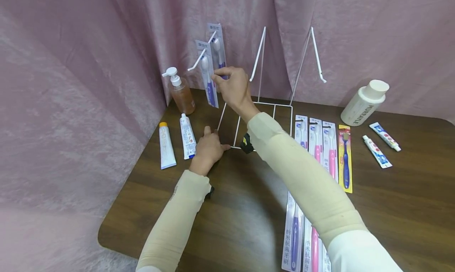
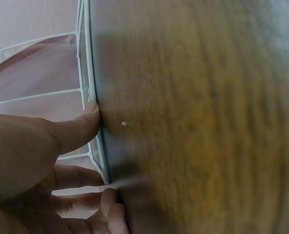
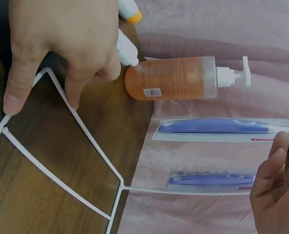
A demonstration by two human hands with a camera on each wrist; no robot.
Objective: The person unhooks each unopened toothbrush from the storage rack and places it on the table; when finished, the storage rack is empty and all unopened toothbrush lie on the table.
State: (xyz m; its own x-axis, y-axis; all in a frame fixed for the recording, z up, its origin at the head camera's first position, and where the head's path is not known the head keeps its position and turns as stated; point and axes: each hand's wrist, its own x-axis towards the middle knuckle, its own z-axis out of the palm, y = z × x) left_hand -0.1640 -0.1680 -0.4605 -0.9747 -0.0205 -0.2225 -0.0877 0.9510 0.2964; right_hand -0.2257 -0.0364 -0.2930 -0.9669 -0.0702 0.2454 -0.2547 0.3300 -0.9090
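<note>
A white wire display rack (image 1: 292, 121) stands at the back of the table, its slanted hooks rising in front of the curtain. From its left hook hang two packaged toothbrushes with purple handles, the front toothbrush (image 1: 210, 86) and a rear toothbrush (image 1: 217, 46). With thumb and fingertips, my right hand (image 1: 234, 88) pinches the edge of the front package, also seen in the right wrist view as the toothbrush (image 3: 213, 126). My left hand (image 1: 207, 149) presses its thumb and fingers on the front left corner of the rack's wire base (image 2: 88, 53).
Left of the rack stand a pump bottle (image 1: 183, 98), a toothpaste tube (image 1: 187, 137) and an orange-capped tube (image 1: 166, 145). To the right lie several packaged toothbrushes (image 1: 330, 145), a yellow-backed toothbrush (image 1: 346, 161), two small tubes (image 1: 377, 151) and a leaning white bottle (image 1: 364, 104).
</note>
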